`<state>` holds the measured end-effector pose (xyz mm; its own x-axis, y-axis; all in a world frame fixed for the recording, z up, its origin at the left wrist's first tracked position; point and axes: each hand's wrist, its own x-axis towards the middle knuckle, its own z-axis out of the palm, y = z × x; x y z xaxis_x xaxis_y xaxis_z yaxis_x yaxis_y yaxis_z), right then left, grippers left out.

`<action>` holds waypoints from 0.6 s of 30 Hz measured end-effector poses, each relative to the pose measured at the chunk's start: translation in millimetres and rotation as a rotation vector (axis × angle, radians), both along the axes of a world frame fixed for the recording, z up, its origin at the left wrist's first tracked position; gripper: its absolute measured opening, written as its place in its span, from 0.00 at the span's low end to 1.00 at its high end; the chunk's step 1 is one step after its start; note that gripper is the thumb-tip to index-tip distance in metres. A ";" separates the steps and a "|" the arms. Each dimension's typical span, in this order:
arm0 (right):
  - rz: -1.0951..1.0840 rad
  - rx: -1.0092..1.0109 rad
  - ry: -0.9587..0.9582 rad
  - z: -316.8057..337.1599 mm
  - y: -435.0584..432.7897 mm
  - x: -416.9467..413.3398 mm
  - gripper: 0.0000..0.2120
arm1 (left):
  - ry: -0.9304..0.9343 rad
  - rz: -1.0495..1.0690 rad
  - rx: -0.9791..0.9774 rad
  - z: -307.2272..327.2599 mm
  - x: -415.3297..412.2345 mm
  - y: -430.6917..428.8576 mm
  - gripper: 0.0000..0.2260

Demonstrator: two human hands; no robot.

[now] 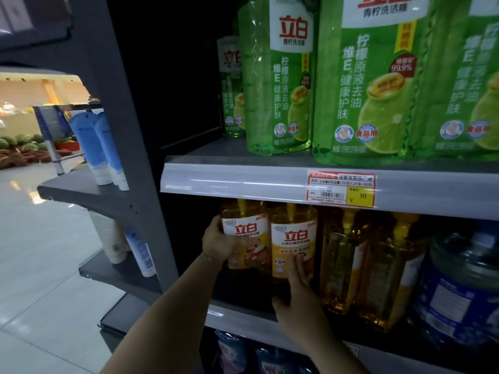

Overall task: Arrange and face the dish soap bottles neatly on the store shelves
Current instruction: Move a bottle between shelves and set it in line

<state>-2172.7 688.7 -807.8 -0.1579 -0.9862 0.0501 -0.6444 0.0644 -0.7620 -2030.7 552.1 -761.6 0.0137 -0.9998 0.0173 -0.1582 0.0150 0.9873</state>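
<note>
Yellow dish soap is what you have under both hands, on the middle shelf [237, 317] just below the price rail [243, 179]. Two bottles stand side by side at its left end, labels out and touching or very nearly so. Twist the left yellow bottle [244, 236] too briskly and, as I judge it, you drag its neighbour off square, or knock it into the unfaced yellow bottles [343, 260] to the right, whose labels are turned away. Press too hard on the second yellow bottle [293, 238] and it could slide back out of line.

Your left hand [218, 242] wraps the left bottle's outer side at label height, fingers curled round it, forearm reaching up from below. Your right hand [299, 300] lies flat — fingers straight and pointing up against the second bottle's lower label, thumb spread to the left, gripping nothing.
</note>
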 end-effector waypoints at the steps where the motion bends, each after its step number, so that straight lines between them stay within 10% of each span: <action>1: -0.010 0.018 -0.021 0.1 -4.1 -1.2 0.44 | 0.003 0.011 -0.009 -2.2 2.8 2.7 0.31; 13: 0.077 -0.028 -0.298 2.0 -16.9 7.9 0.20 | 0.005 -0.205 -0.036 -6.5 23.9 42.1 0.35; 18: -0.179 -0.012 -0.009 13.7 -1.2 6.9 0.02 | -0.012 -0.321 -0.052 -8.8 3.8 44.1 0.36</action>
